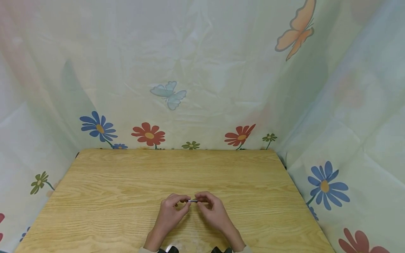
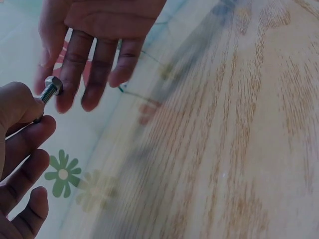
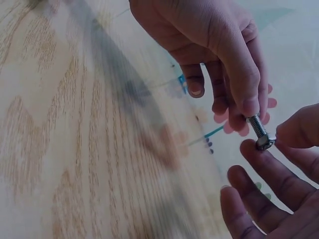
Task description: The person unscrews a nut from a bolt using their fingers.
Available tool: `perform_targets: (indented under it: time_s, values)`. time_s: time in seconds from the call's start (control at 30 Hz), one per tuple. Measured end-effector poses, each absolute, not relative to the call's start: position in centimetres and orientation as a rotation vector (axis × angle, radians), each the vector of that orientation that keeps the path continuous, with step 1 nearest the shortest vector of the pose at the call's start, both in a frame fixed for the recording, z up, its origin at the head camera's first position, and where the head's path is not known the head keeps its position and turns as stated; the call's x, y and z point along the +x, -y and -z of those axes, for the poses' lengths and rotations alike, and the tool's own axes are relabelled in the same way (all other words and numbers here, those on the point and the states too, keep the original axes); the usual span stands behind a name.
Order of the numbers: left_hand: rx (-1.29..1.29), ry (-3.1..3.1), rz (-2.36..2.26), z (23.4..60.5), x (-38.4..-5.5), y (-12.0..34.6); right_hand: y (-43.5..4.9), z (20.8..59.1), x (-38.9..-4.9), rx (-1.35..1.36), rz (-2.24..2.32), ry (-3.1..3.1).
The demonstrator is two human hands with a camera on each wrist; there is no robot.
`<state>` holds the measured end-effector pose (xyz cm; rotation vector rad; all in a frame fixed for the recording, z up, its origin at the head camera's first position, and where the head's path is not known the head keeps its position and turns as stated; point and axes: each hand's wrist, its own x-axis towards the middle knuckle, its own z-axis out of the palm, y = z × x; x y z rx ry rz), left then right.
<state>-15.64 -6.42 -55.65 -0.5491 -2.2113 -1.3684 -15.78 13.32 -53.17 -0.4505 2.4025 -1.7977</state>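
A small silver hex bolt spans the gap between both hands, above the table. My left hand pinches its threaded end between thumb and index finger. In the left wrist view the threads and hex head of the bolt show clearly. On the other side, my right hand has its thumb and fingertips at the bolt head, pinching it lightly. The right wrist view shows the bolt slanting from the left thumb to the right hand, whose lower fingers are spread and gently bent.
The hands are over the near middle of a wood-grain table. A pale curtain printed with flowers and butterflies surrounds it at the back and sides. Dark objects show at the bottom edge of the head view, too cut off to identify.
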Motion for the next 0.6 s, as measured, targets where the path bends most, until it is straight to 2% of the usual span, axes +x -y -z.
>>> perform_targets:
  time_s: [0.37, 0.6]
  values:
    - [-0.544, 2.233, 1.372, 55.77, -15.57, 6.42, -13.48, 52.27, -15.58, -0.590, 1.911, -2.407]
    - [-0.583, 2.191, 1.365, 55.92, -15.75, 6.42, -13.40, 52.62, -15.69, -0.464, 1.930, -2.453]
